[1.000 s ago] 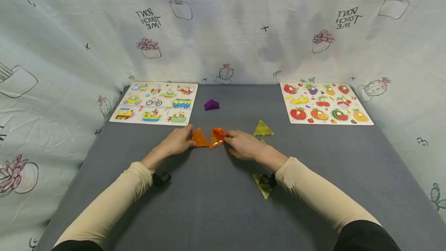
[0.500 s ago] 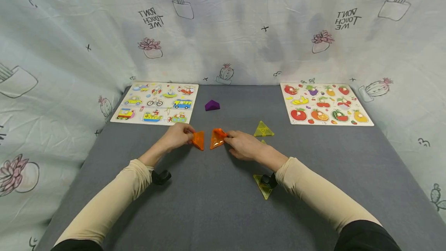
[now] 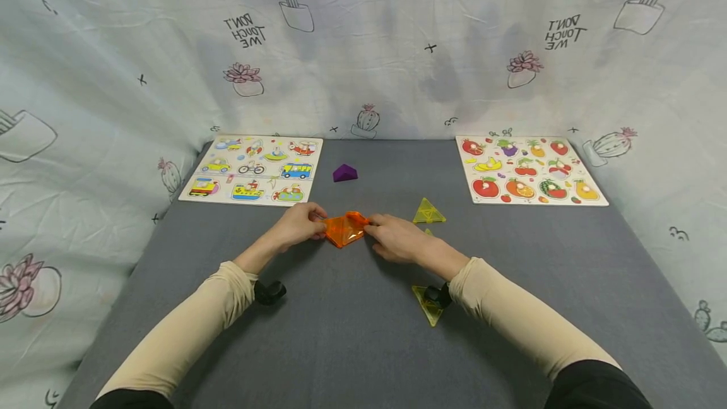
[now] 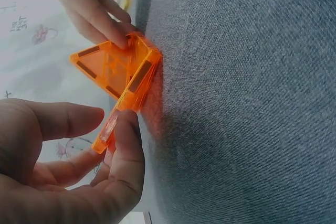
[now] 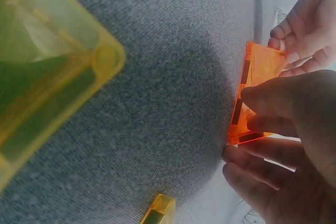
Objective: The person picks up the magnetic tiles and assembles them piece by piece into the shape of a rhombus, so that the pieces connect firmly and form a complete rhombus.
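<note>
Two orange see-through triangular magnetic tile pieces meet edge to edge at mid-table. My left hand (image 3: 298, 225) pinches the left orange tile (image 3: 335, 231) by its outer part, between thumb and fingers; the tile stands tilted in the left wrist view. On the other side, my right hand (image 3: 397, 237) holds the right orange piece (image 5: 260, 77), fingertips and thumb on it. That right piece looks like more than one tile, with dark magnet strips along its edges. Part of each piece is hidden behind fingers.
Yellow triangular tiles (image 3: 428, 212) lie right of the hands, one (image 3: 427, 308) partly under the right wrist. A purple piece (image 3: 344, 173) sits farther back. A vehicle puzzle board (image 3: 235, 201) is at back left, a fruit board (image 3: 545, 202) at back right.
My left hand has turned its orange tile and moved it right, closing the gap to the right orange piece. The right hand has stayed almost still.
</note>
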`<state>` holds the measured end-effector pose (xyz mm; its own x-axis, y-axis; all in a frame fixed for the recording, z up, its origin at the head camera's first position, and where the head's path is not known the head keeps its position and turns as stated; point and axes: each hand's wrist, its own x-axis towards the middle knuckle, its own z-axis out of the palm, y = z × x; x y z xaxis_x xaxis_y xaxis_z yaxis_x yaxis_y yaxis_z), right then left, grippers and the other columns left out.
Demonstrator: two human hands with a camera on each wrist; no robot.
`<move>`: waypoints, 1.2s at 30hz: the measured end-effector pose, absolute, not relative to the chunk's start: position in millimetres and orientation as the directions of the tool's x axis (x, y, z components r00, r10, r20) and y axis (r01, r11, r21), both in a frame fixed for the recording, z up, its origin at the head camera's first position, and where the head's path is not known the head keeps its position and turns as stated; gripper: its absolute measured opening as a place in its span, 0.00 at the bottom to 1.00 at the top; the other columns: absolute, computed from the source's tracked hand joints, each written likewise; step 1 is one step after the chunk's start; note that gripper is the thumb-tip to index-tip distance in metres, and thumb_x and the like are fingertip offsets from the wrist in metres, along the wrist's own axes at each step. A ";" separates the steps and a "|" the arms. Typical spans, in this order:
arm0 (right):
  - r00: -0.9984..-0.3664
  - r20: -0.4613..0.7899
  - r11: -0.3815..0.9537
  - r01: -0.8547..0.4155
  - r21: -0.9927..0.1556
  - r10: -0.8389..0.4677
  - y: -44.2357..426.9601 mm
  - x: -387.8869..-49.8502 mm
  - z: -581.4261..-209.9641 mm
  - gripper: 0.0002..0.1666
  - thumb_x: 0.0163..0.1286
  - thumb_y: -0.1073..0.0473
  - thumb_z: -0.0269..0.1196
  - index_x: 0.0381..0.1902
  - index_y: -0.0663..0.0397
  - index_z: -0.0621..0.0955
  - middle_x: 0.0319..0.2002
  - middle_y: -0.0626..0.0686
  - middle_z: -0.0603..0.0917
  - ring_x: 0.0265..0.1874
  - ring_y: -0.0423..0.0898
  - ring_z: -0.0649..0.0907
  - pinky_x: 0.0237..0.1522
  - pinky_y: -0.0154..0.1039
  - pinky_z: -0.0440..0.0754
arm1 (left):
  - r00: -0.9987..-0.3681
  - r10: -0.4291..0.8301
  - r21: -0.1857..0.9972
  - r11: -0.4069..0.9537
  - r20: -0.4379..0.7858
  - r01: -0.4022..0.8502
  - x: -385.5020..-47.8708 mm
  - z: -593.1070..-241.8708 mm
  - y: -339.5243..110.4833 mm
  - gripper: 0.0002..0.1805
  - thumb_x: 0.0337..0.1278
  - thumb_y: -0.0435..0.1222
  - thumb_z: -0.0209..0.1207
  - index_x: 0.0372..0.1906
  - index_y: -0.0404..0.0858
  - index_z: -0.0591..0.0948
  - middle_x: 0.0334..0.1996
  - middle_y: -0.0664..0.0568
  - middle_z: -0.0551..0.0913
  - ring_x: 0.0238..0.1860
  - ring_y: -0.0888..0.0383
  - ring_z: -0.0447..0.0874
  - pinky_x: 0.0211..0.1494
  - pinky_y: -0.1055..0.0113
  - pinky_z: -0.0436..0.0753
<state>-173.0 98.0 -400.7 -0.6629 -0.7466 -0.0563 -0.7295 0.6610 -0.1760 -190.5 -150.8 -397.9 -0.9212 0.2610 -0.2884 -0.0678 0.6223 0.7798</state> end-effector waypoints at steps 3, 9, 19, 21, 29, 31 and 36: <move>-0.666 -0.060 0.663 -0.723 -0.194 -0.744 98.6 -173.5 -400.8 0.25 0.69 0.59 0.62 0.63 0.61 0.76 0.60 0.60 0.77 0.57 0.56 0.79 0.58 0.49 0.79 | -0.921 0.265 0.789 0.611 -0.284 -0.067 -190.0 -397.2 -152.0 0.19 0.60 0.30 0.59 0.55 0.27 0.76 0.40 0.38 0.82 0.35 0.54 0.85 0.42 0.61 0.86; -0.667 -0.066 0.662 -0.713 -0.232 -0.742 99.1 -174.2 -401.3 0.26 0.70 0.60 0.61 0.64 0.62 0.75 0.64 0.61 0.75 0.61 0.58 0.77 0.61 0.51 0.77 | -0.934 0.282 0.786 0.618 -0.219 0.002 -188.5 -394.7 -150.3 0.16 0.58 0.31 0.61 0.51 0.30 0.80 0.40 0.39 0.83 0.33 0.56 0.82 0.37 0.62 0.83; -0.661 -0.080 0.658 -0.715 -0.234 -0.746 99.2 -177.6 -403.4 0.24 0.69 0.60 0.61 0.62 0.61 0.77 0.63 0.60 0.77 0.60 0.58 0.78 0.62 0.50 0.76 | -0.935 0.341 0.727 0.666 -0.099 0.166 -188.9 -389.1 -134.7 0.11 0.60 0.34 0.62 0.46 0.35 0.83 0.39 0.44 0.85 0.37 0.54 0.80 0.36 0.68 0.78; -0.659 -0.086 0.657 -0.715 -0.239 -0.748 100.0 -177.1 -403.1 0.25 0.69 0.60 0.61 0.62 0.62 0.77 0.63 0.60 0.77 0.60 0.58 0.78 0.62 0.50 0.76 | -0.932 0.353 0.712 0.675 -0.083 0.192 -189.4 -389.4 -132.6 0.11 0.61 0.35 0.62 0.46 0.35 0.83 0.39 0.44 0.85 0.37 0.54 0.81 0.37 0.67 0.78; -0.655 -0.089 0.653 -0.714 -0.252 -0.750 99.9 -175.7 -401.9 0.27 0.69 0.59 0.62 0.64 0.62 0.75 0.64 0.61 0.75 0.62 0.58 0.76 0.63 0.51 0.75 | -0.924 0.381 0.659 0.704 -0.033 0.267 -189.4 -389.4 -126.6 0.10 0.61 0.35 0.62 0.45 0.35 0.84 0.40 0.44 0.84 0.38 0.54 0.82 0.37 0.66 0.80; -0.655 -0.084 0.652 -0.716 -0.249 -0.751 99.5 -175.2 -401.2 0.27 0.69 0.59 0.62 0.64 0.62 0.75 0.64 0.61 0.74 0.62 0.58 0.76 0.63 0.50 0.75 | -0.922 0.387 0.647 0.707 -0.019 0.283 -188.8 -388.9 -124.7 0.09 0.62 0.35 0.62 0.44 0.36 0.84 0.40 0.44 0.83 0.39 0.54 0.82 0.38 0.65 0.80; -0.646 -0.060 0.638 -0.729 -0.249 -0.761 98.2 -174.0 -400.6 0.27 0.68 0.59 0.63 0.64 0.61 0.75 0.64 0.61 0.75 0.61 0.58 0.77 0.62 0.50 0.76 | -0.909 0.416 0.611 0.710 0.036 0.349 -186.6 -387.7 -118.6 0.09 0.61 0.34 0.62 0.44 0.35 0.84 0.38 0.45 0.82 0.39 0.53 0.81 0.40 0.63 0.81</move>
<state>-174.0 98.2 -400.6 -0.6461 -0.7609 -0.0604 -0.7285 0.6383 -0.2487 -186.6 -118.6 -387.7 -0.9085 0.4163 0.0355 0.3494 0.7104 0.6109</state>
